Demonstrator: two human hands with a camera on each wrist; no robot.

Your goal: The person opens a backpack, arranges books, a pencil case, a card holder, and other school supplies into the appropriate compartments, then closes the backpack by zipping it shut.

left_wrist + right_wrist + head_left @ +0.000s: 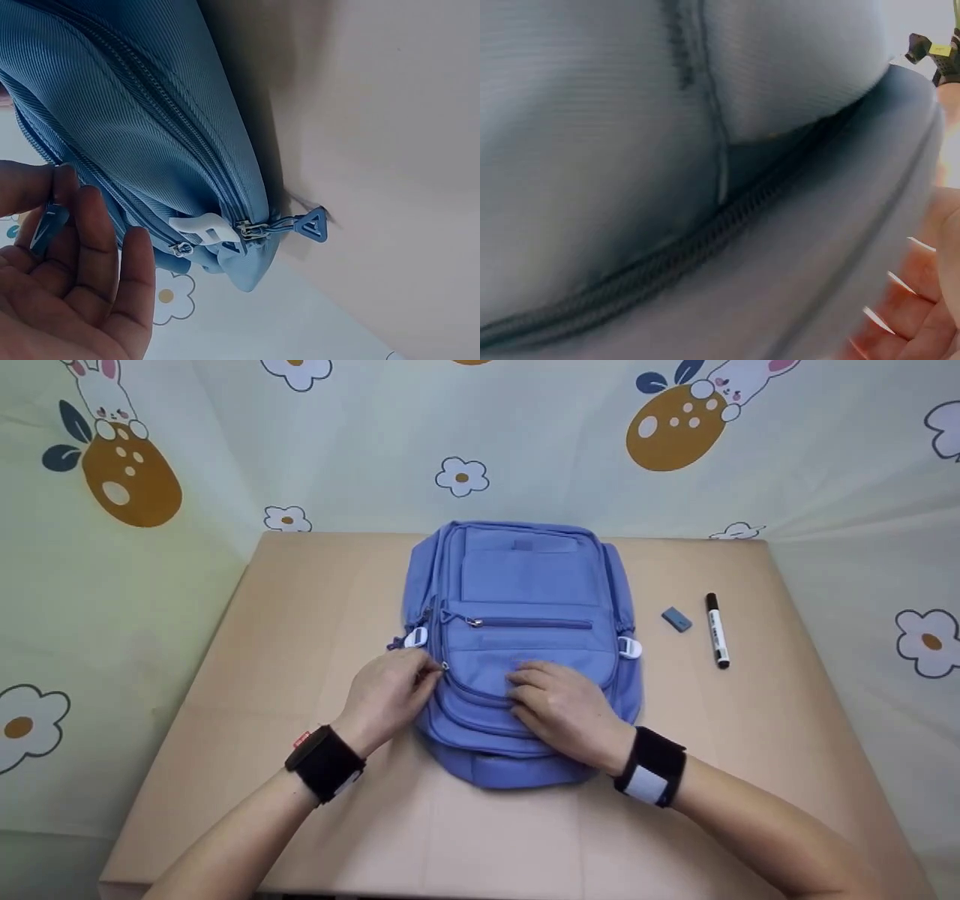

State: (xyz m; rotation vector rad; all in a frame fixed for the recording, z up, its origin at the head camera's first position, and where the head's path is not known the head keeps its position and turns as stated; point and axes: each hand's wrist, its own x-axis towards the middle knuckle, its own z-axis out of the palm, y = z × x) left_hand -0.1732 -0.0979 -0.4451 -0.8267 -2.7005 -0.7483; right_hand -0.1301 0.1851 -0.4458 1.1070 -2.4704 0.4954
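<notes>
A blue backpack (532, 577) lies front side up on the table, its pockets edged with zippers. My left hand (394, 686) is at the left edge of its front pocket. In the left wrist view, thumb and forefinger pinch a blue zipper pull (49, 227). Another pull with a triangular end (311, 224) hangs from a side zipper, beside a white buckle (204, 228). My right hand (564, 706) rests on the lower front pocket, fingers loosely bent against the fabric. Backpack cloth and a dark zipper (705, 236) fill most of the right wrist view, hiding part of that hand.
Right of the backpack lie a small blue-grey eraser (676, 619) and a white marker with black ends (717, 631). The tan table (322, 607) meets a patterned cloth backdrop (375, 450) at the back and sides.
</notes>
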